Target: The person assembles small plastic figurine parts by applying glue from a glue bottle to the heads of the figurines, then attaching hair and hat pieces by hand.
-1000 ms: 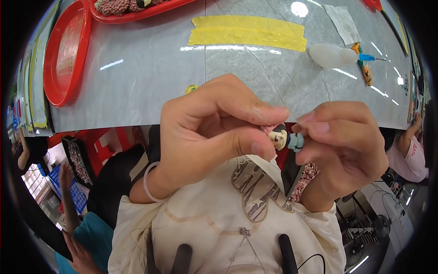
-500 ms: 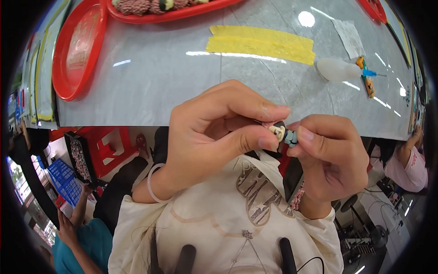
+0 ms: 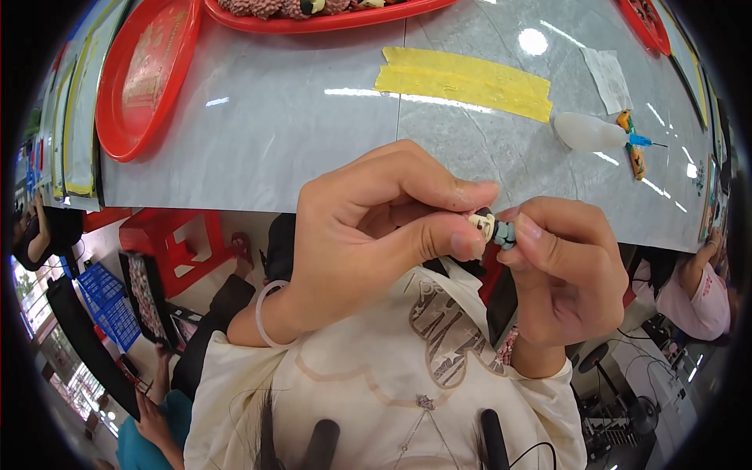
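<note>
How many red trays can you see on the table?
3: the left tray, the top tray left of centre, and the upper-right tray. The picture's upper edge cuts some off, so more may be hidden beyond.

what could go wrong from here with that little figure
The left hand and right hand pinch the small figure by the edge of the table, so a slip might drop it off the side. The thin needle on the whitish bottle looks uncovered, so anyone reaching past could be pricked.

Glossy tabletop; shiny plastic red tray; translucent plastic bottle; matt cloth shirt; smooth-looking figurine.
</note>
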Demonstrator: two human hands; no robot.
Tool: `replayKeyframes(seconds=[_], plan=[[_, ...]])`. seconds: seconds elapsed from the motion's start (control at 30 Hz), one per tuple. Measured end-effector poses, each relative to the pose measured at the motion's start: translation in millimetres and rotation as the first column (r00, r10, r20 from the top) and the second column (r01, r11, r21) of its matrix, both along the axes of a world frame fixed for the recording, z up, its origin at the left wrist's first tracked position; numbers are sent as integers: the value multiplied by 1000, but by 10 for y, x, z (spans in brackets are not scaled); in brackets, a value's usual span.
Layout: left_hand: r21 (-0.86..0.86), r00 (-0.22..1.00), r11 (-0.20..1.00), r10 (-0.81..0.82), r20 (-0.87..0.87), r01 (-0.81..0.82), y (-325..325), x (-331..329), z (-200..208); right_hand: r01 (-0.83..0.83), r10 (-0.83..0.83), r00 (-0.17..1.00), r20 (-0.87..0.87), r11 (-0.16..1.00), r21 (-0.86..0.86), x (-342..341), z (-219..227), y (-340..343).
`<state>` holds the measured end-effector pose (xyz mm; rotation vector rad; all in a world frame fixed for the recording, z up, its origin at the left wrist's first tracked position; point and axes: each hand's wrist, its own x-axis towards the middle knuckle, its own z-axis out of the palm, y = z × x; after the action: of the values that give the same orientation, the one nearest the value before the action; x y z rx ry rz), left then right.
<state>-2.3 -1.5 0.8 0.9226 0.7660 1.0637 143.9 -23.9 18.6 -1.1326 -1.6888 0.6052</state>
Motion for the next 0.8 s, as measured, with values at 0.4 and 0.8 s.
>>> replayKeyframes(seconds=[0.4, 0.8], plan=[[-247, 990, 964, -62, 130, 93, 95, -169, 136, -24, 23, 997, 74, 1000, 9, -98, 74, 82], [77, 984, 982, -176, 6, 175, 119, -484, 285, -78, 75, 989, 128, 997, 23, -241, 163, -47]])
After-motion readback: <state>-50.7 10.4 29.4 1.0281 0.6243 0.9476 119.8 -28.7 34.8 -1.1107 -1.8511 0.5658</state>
